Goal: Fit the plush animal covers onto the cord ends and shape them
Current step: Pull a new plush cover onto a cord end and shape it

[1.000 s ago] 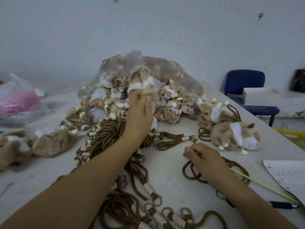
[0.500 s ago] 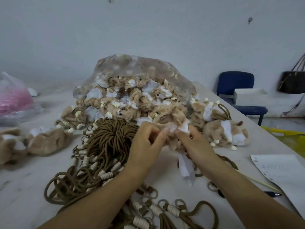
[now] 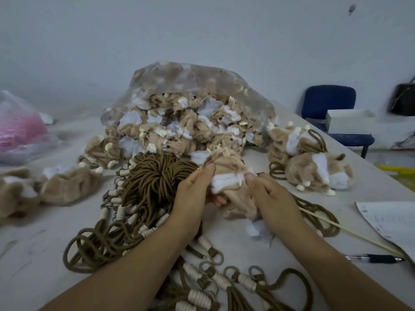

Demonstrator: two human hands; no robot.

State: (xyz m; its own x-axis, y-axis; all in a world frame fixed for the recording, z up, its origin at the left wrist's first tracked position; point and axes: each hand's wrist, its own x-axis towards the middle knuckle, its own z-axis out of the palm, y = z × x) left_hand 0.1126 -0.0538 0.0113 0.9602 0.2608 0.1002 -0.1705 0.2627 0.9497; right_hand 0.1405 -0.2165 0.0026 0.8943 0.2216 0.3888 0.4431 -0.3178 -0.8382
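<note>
A pale counter (image 3: 45,254) carries a large clear bag (image 3: 190,81) spilling tan-and-white plush covers, with a thick bundle of brown cords (image 3: 155,182) in front of it. Just before the bag's mouth, one limp plush cover (image 3: 229,173) is stretched between two hands. The left hand (image 3: 193,198) pinches its left edge, thumb on top. The right hand (image 3: 269,198) pinches the white rim opposite, fingers clamped on fabric. The cover looks light, soft and floppy, best held at the open rim. Whether a cord end is inside cannot be seen. A second ago the left hand reached into the bag and the right rested on a cord.
</note>
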